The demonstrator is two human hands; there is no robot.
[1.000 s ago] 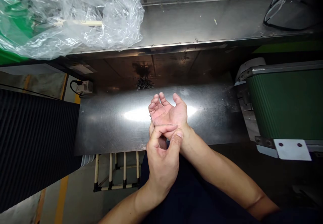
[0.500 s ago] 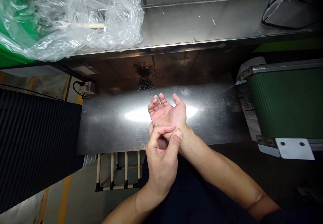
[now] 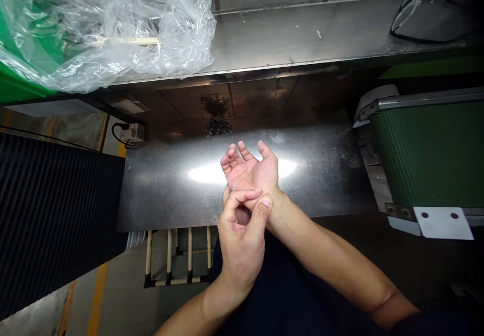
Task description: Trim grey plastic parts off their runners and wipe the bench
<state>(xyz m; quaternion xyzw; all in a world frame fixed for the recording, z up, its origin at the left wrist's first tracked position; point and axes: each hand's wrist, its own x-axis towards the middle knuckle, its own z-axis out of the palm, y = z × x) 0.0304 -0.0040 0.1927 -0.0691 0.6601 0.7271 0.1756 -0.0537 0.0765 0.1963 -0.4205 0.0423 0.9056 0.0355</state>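
Palm up, my right hand (image 3: 251,173) is held over the steel worktop (image 3: 162,189), its fingers loosely curled and apart, with nothing in it. My left hand (image 3: 242,235) is closed around the right wrist (image 3: 278,202) from below left. Its thumb and index finger press on the inner side of the wrist, near the heel of the palm. The other left fingers are partly hidden behind the right hand. Beyond the hands, a small pile of dark metal pieces (image 3: 219,125) lies at the back of the worktop.
Crumpled clear plastic (image 3: 185,28) covers a green bin (image 3: 11,81) at upper left. Glasses (image 3: 427,39) rest on the upper steel shelf (image 3: 264,43). A green conveyor belt (image 3: 434,154) stands at right, a black ribbed stack (image 3: 56,215) at left, and a socket box (image 3: 134,132) behind it.
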